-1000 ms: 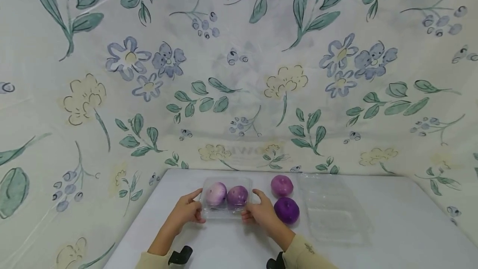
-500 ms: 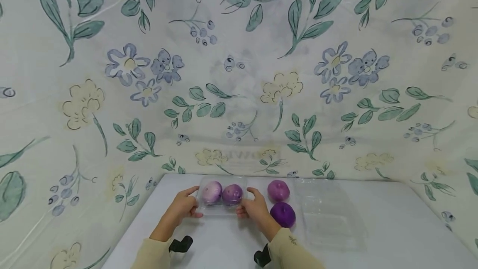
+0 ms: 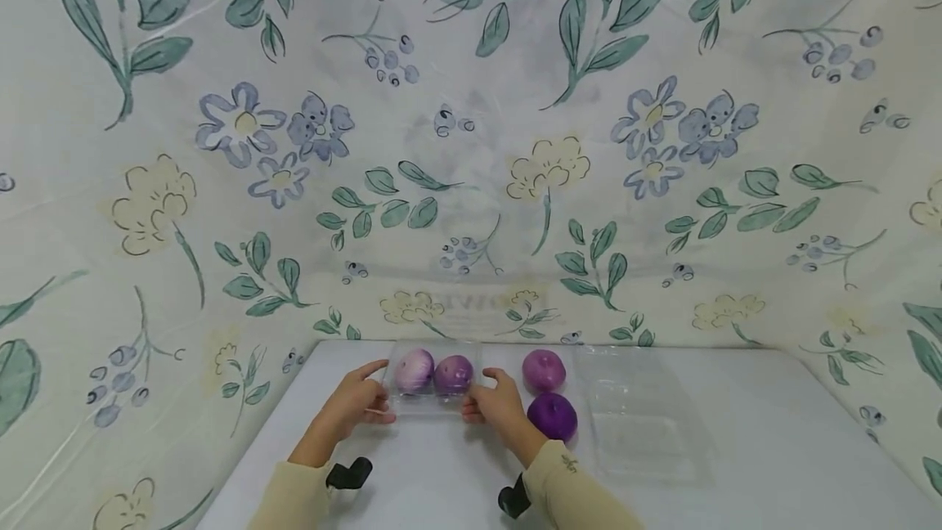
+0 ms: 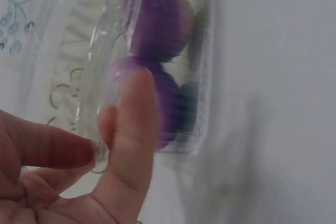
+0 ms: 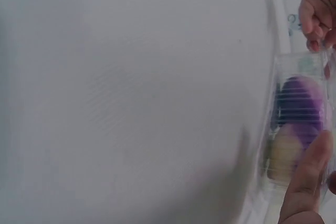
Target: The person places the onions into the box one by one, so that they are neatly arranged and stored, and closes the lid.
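A clear plastic box (image 3: 432,409) with two purple-and-white onions inside is near the table's far edge. One onion (image 3: 414,371) is paler, and the other onion (image 3: 453,375) sits right beside it. My left hand (image 3: 358,401) grips the box's left end. At the right end, my right hand (image 3: 500,407) grips it too. In the left wrist view, the left hand's fingers (image 4: 137,129) overlap the near end of the box, with both onions showing through the plastic. The right wrist view has the box (image 5: 291,64) at its right side, between the two hands.
Just right of my right hand lie a pink-purple round onion (image 3: 544,370) and a dark purple one (image 3: 553,417). Farther right, an unoccupied clear plastic tray (image 3: 639,444) lies on the white table (image 3: 780,432). A flower-printed sheet (image 3: 471,121) hangs behind.
The box, with its two onions and both hands, has shifted slightly up toward the table's far edge. The head view has also shifted a little. The loose onions and tray stay put.
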A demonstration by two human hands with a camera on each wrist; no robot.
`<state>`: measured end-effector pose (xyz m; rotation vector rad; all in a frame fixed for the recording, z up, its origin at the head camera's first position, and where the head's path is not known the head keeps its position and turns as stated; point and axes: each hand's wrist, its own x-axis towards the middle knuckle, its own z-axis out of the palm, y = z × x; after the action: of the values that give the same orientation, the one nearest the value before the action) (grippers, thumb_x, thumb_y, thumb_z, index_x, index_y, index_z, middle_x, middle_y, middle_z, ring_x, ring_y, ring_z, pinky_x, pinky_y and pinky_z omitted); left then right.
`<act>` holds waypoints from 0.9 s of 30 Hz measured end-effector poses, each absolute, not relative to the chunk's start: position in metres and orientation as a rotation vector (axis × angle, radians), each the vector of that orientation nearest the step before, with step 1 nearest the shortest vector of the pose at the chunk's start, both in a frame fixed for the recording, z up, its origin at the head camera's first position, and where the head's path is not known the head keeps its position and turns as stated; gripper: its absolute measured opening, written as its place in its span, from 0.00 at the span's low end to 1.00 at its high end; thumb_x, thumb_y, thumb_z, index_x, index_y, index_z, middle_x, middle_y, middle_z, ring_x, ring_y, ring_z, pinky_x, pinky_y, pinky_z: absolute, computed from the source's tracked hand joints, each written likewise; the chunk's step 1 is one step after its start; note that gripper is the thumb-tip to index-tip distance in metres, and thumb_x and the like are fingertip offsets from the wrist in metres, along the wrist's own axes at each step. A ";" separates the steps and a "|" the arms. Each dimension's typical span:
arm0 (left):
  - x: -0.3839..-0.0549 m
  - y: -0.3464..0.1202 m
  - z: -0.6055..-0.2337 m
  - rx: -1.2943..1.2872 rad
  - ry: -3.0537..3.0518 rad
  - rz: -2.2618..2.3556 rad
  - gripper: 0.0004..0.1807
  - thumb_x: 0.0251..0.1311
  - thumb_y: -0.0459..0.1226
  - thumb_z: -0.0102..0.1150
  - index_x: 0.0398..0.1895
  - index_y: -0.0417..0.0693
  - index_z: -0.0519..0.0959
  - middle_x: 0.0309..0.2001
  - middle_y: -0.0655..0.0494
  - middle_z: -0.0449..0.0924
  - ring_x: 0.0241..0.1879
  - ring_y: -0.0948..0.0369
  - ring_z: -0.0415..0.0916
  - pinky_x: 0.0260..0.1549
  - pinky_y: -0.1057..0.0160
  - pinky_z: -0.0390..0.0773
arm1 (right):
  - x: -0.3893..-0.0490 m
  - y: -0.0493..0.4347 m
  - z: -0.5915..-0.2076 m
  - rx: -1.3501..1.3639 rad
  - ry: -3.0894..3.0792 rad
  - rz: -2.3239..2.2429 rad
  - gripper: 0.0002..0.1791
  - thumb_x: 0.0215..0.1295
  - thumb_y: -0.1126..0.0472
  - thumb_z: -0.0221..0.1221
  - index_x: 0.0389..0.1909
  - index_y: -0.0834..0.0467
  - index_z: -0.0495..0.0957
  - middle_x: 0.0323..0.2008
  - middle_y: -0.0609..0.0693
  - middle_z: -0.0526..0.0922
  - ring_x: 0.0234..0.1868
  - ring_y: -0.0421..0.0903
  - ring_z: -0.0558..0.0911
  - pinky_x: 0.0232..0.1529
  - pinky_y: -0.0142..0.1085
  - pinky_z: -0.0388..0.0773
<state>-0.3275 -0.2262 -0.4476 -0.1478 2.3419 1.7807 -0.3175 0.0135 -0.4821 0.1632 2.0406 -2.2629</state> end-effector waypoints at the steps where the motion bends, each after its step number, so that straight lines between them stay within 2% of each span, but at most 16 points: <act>1: -0.327 -0.228 -0.445 -0.153 2.350 1.765 0.34 0.63 0.26 0.41 0.75 0.37 0.54 0.33 0.43 0.72 0.26 0.59 0.73 0.31 0.55 0.87 | -0.317 0.014 -0.481 0.165 2.069 -2.244 0.33 0.64 0.70 0.53 0.70 0.70 0.56 0.25 0.57 0.84 0.18 0.40 0.80 0.24 0.35 0.84; 4: -0.325 -0.233 -0.437 -0.146 2.447 1.674 0.30 0.69 0.31 0.41 0.75 0.38 0.54 0.43 0.35 0.73 0.29 0.56 0.76 0.28 0.56 0.86 | -0.312 0.020 -0.474 0.102 2.241 -2.091 0.34 0.68 0.63 0.55 0.72 0.67 0.56 0.28 0.57 0.83 0.19 0.40 0.81 0.24 0.35 0.84; 8: -0.324 -0.240 -0.428 -0.063 2.755 1.460 0.31 0.72 0.39 0.46 0.73 0.37 0.56 0.50 0.28 0.73 0.31 0.51 0.79 0.27 0.57 0.85 | -0.306 0.036 -0.457 -0.179 2.636 -1.678 0.35 0.70 0.55 0.57 0.72 0.63 0.58 0.32 0.55 0.84 0.21 0.42 0.80 0.24 0.35 0.81; 11: -0.327 -0.242 -0.425 0.093 3.053 1.208 0.32 0.71 0.43 0.50 0.71 0.32 0.59 0.52 0.25 0.73 0.40 0.43 0.80 0.36 0.49 0.84 | -0.304 0.051 -0.443 -0.430 2.850 -1.407 0.36 0.69 0.51 0.58 0.71 0.62 0.60 0.40 0.57 0.83 0.27 0.43 0.81 0.30 0.37 0.80; 13: -0.328 -0.244 -0.425 0.189 3.213 1.028 0.33 0.70 0.44 0.52 0.69 0.31 0.61 0.54 0.24 0.71 0.48 0.37 0.78 0.47 0.43 0.80 | -0.304 0.061 -0.434 -0.565 2.931 -1.281 0.37 0.68 0.48 0.59 0.71 0.61 0.60 0.48 0.59 0.81 0.36 0.47 0.82 0.38 0.40 0.82; 15: -0.328 -0.248 -0.426 0.257 3.324 0.889 0.33 0.69 0.45 0.53 0.68 0.30 0.63 0.58 0.23 0.69 0.56 0.32 0.71 0.54 0.36 0.73 | -0.302 0.070 -0.429 -0.667 2.995 -1.155 0.39 0.68 0.44 0.58 0.73 0.58 0.59 0.58 0.59 0.76 0.50 0.51 0.82 0.50 0.46 0.82; 18: -0.326 -0.254 -0.427 0.275 3.422 0.708 0.34 0.68 0.47 0.55 0.68 0.32 0.65 0.63 0.24 0.66 0.61 0.29 0.66 0.56 0.30 0.69 | -0.299 0.088 -0.426 -0.788 3.121 -0.924 0.42 0.67 0.39 0.57 0.75 0.54 0.58 0.70 0.57 0.67 0.67 0.57 0.73 0.63 0.55 0.74; 22: -0.322 -0.262 -0.431 0.341 3.480 0.476 0.35 0.67 0.49 0.56 0.68 0.33 0.66 0.65 0.23 0.64 0.63 0.28 0.64 0.54 0.26 0.67 | -0.292 0.117 -0.430 -0.825 3.239 -0.685 0.45 0.64 0.34 0.56 0.77 0.49 0.55 0.77 0.55 0.55 0.72 0.63 0.65 0.68 0.63 0.63; 27: -0.317 -0.266 -0.431 0.402 3.458 0.345 0.37 0.66 0.52 0.56 0.70 0.37 0.65 0.71 0.27 0.58 0.68 0.29 0.58 0.58 0.22 0.57 | -0.284 0.152 -0.433 -0.772 3.280 -0.504 0.48 0.62 0.30 0.54 0.78 0.45 0.52 0.80 0.54 0.42 0.74 0.64 0.59 0.70 0.67 0.55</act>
<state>-0.3175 -0.2661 -0.4312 0.4025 3.4581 0.3453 -0.2843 0.1522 -0.4332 -0.7720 3.2800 -0.5037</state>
